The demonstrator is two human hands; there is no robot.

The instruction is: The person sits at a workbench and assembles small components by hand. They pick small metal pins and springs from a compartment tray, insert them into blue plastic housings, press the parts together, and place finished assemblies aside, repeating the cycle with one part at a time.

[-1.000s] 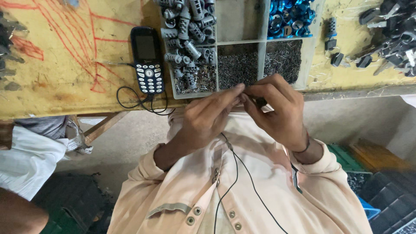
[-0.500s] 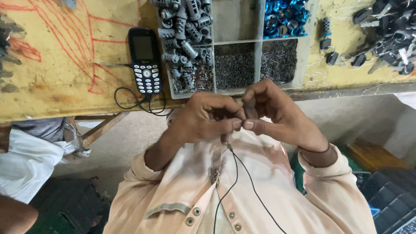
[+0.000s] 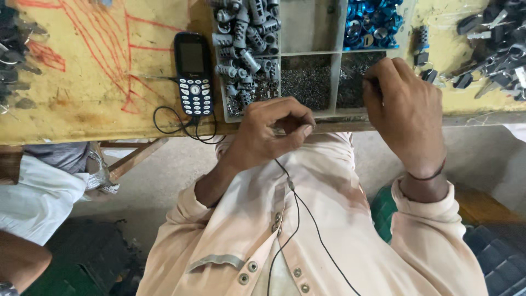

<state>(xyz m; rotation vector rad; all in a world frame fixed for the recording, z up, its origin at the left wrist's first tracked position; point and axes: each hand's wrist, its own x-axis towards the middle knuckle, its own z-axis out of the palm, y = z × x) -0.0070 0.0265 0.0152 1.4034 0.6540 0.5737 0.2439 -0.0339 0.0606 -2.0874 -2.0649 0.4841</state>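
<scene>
A compartment of small dark screws [image 3: 357, 82], in a divided tray [image 3: 334, 77] on the yellow table [image 3: 98, 82], was reached into by the right hand [image 3: 402, 107], its fingertips hidden. The left hand [image 3: 274, 131] was curled shut just before the table edge; whether anything was pinched could not be told. A keypad phone [image 3: 193, 74] lay beside the tray.

We take the divided parts tray [image 3: 334, 66] at the bench edge as our landmark. Our right hand [image 3: 402, 112] covers its near right compartment of tiny dark parts, blocking entry there. Our left hand [image 3: 274, 131] hangs just in front of the tray's near wall. The middle compartments are uncovered. Left of the tray, touching its side, a dark keypad phone [image 3: 193, 74] and its looped black cable [image 3: 181, 123] crowd the bench; further left the yellow benchtop [image 3: 98, 82] lies bare. Right of the tray, dark metal parts [image 3: 493, 49] clutter the surface.
</scene>
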